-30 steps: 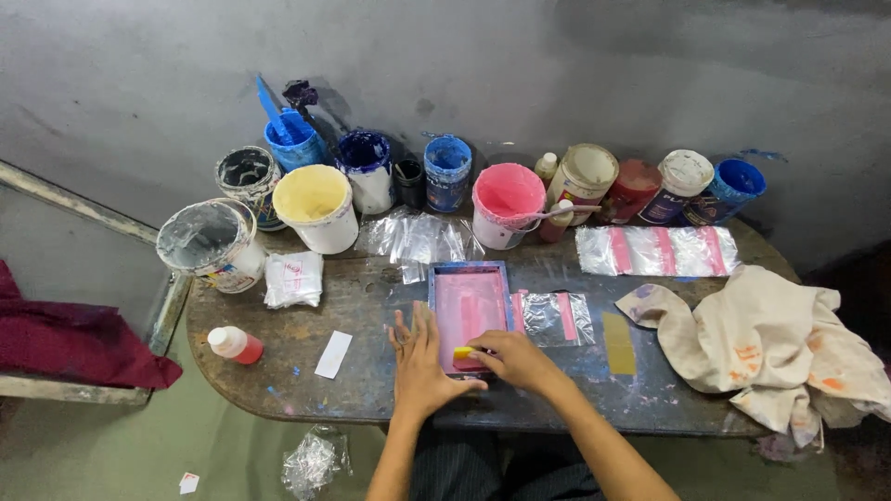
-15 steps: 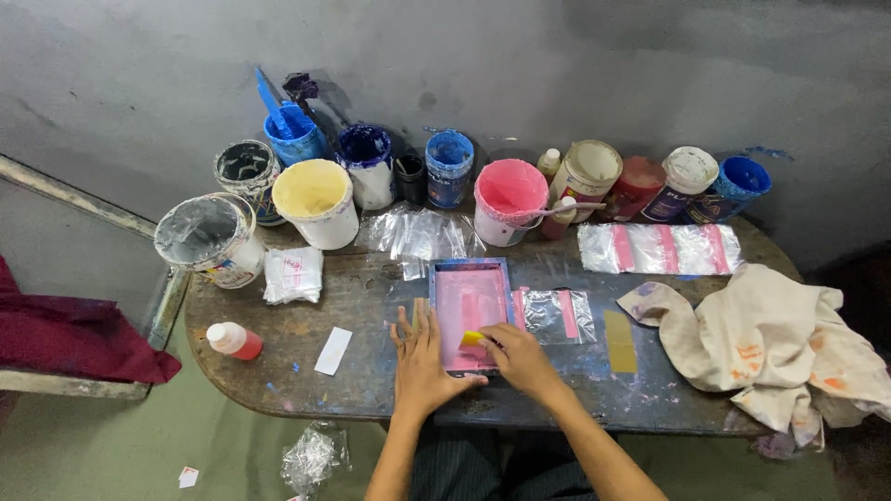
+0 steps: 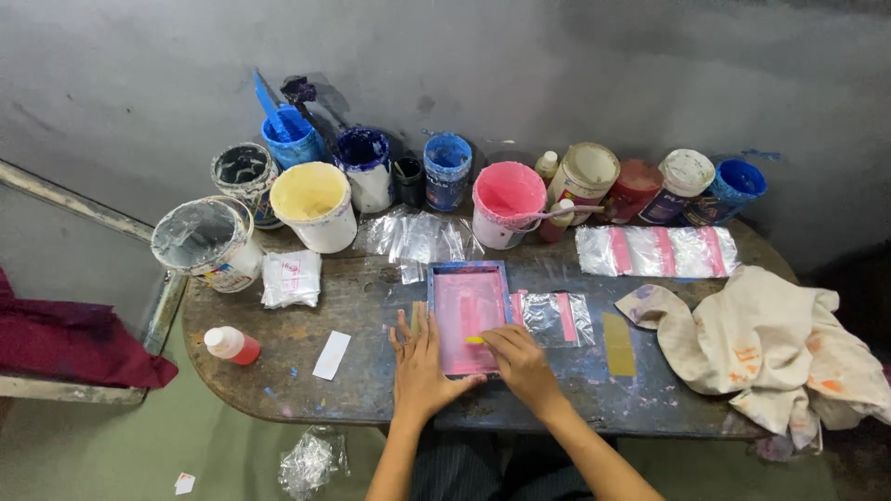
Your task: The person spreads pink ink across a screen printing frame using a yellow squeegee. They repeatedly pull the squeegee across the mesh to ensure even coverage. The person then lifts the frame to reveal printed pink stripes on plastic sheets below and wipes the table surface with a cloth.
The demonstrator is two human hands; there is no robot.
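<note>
A small printing screen [image 3: 467, 306] with a blue frame and pink-stained mesh lies flat on the dark wooden table [image 3: 306, 390]. My left hand [image 3: 419, 362] rests flat with spread fingers on the table, touching the frame's lower left corner. My right hand [image 3: 520, 362] is closed on a small yellow squeegee [image 3: 474, 340] pressed onto the mesh near the frame's near edge. A clear plastic bag with a pink stripe [image 3: 555, 317] lies right beside the frame.
Several paint tubs line the wall: yellow [image 3: 314, 202], pink [image 3: 507, 200], blue [image 3: 447, 169]. A row of pink-striped bags [image 3: 655, 250], a stained cloth [image 3: 770, 343], a red-based bottle [image 3: 232, 345], a white card [image 3: 331, 355] and a bag pile [image 3: 418, 237] lie around.
My right hand has drawn the yellow squeegee a little up the mesh. My left hand stays flat by the frame.
</note>
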